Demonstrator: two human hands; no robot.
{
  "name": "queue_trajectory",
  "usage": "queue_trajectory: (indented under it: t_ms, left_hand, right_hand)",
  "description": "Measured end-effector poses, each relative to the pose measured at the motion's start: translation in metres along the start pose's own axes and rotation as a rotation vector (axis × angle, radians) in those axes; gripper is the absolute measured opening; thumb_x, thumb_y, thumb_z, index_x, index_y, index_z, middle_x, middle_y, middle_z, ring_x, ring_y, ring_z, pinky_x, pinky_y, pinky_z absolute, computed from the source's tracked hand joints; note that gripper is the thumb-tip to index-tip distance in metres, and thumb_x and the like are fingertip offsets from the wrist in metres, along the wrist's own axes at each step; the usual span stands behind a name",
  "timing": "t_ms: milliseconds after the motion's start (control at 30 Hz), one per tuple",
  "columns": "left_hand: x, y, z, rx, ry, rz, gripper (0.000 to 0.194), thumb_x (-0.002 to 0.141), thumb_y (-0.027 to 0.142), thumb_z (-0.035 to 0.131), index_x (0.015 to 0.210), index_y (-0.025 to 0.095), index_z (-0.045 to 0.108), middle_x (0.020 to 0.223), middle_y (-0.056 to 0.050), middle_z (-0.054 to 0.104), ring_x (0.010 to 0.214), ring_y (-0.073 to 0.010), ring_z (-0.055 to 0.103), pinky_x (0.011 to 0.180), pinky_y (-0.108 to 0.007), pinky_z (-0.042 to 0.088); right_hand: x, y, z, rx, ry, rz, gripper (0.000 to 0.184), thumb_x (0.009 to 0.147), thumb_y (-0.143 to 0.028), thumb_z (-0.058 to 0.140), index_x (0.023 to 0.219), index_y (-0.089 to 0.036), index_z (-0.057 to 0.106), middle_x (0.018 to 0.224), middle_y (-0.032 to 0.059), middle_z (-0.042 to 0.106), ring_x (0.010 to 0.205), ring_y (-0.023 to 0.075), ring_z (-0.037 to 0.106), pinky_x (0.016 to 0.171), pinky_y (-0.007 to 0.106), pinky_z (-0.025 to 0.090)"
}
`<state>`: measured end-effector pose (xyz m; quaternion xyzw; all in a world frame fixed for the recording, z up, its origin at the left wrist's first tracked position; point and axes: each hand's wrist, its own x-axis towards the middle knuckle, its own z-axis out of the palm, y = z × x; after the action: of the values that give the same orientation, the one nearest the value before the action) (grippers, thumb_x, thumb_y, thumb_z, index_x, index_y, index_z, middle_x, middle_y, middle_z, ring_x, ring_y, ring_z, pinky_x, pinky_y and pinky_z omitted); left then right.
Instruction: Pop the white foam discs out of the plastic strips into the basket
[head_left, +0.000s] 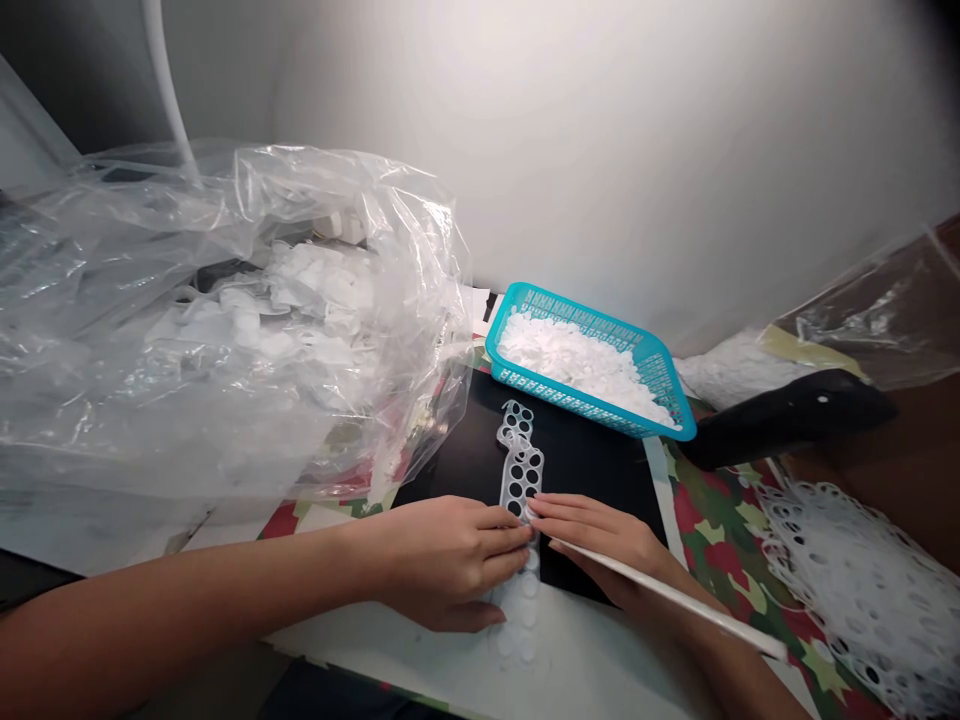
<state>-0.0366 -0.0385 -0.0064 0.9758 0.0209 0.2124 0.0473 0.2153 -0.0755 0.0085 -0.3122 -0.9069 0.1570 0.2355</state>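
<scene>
A translucent plastic strip with rows of round holes (516, 477) runs lengthwise over a black board (457, 455). Across its near part lies my left hand (450, 560), fingers stretched out and thumb apart, the fingertips on the strip. My right hand (604, 535) rests from the other side, its fingertips touching the strip close to the left ones. A thin white stick (675, 595) sits between the right thumb and fingers and slants toward the lower right. Below the hands, the holes are filled with whitish discs (525, 610). The part of the strip under my fingers is hidden.
A blue-green basket (495, 340) full of small white pieces (577, 360) stands behind the board. On the left spreads a large clear plastic bag (360, 400) with whitish parts. To the right are a black object (795, 415) and a pile of holed strips (855, 590).
</scene>
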Motion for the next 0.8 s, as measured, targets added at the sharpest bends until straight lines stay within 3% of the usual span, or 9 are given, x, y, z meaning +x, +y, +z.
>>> queue_trajectory:
  t_ms: [333,600,800]
  left_hand:
    - [0.000,0.001,-0.001,-0.004,-0.031,-0.020,0.044,0.091,0.037,0.049,0.119,0.004,0.059,0.125,-0.015,0.061,0.111,-0.0249,0.057,0.092,-0.034,0.047]
    - [0.002,0.004,-0.004,-0.047,-0.088,-0.044,0.046,0.088,0.034,0.052,0.121,0.004,0.057,0.118,-0.015,0.064,0.109,-0.0257,0.057,0.092,-0.035,0.046]
    - [0.003,0.004,-0.006,-0.048,-0.073,-0.042,0.042,0.087,0.033,0.052,0.118,0.005,0.060,0.124,-0.015,0.061,0.108,-0.0251,0.058,0.091,-0.035,0.046]
  right_hand:
    - [0.003,-0.003,-0.003,0.025,-0.003,0.049,0.028,0.094,-0.012,0.050,0.119,-0.015,0.063,0.117,0.0121,0.069,0.113,0.0204,0.063,0.093,0.032,0.056]
    - [-0.005,-0.004,0.010,-0.188,-0.004,-0.031,0.037,0.096,-0.012,0.047,0.133,-0.015,0.054,0.125,0.0139,0.063,0.120,0.0221,0.057,0.098,0.034,0.053]
    - [-0.003,-0.004,0.014,-0.214,0.257,0.102,0.037,0.094,-0.006,0.045,0.127,-0.016,0.057,0.115,0.0112,0.067,0.108,0.0193,0.064,0.094,0.031,0.054]
